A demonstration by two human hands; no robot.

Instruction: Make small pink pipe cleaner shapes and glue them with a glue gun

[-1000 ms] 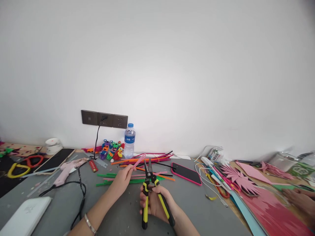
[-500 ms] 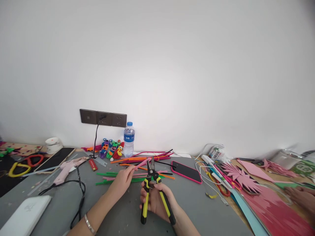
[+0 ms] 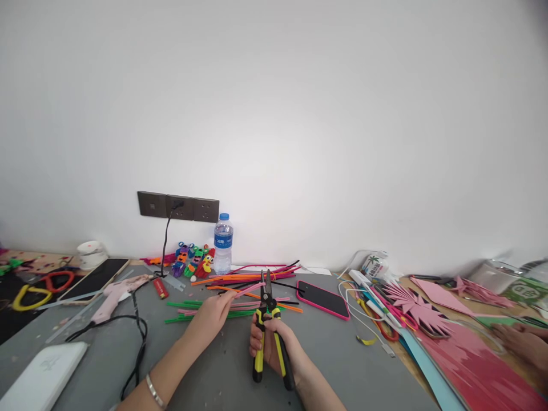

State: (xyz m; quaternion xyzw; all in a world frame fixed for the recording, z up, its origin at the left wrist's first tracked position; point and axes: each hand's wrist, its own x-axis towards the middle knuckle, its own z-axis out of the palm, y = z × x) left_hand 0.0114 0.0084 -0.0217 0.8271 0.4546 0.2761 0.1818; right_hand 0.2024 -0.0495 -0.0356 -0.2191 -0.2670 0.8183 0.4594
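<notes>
My left hand [image 3: 219,308] pinches a pink pipe cleaner [image 3: 250,289], whose right end reaches the jaws of the pliers. In my right hand [image 3: 280,342] are wire-stripper pliers [image 3: 268,305] with yellow and black handles, jaws pointing away from me and a little apart. Whether the jaws touch the pipe cleaner I cannot tell. Behind both hands lie loose orange and red pipe cleaners [image 3: 222,279], with green ones [image 3: 180,312] nearer on the grey mat.
A pink-cased phone [image 3: 323,299] lies right of the pliers. At the wall stand a water bottle [image 3: 223,245] and small pipe-cleaner figures [image 3: 194,261]. A pink glue gun [image 3: 115,297] with its cable lies left. Another person's hand [image 3: 522,342] rests by coloured paper [image 3: 483,359] at far right.
The handles of the pliers have come closer together and the jaws have narrowed. My right hand has shifted slightly right; my left hand still holds the pink pipe cleaner.
</notes>
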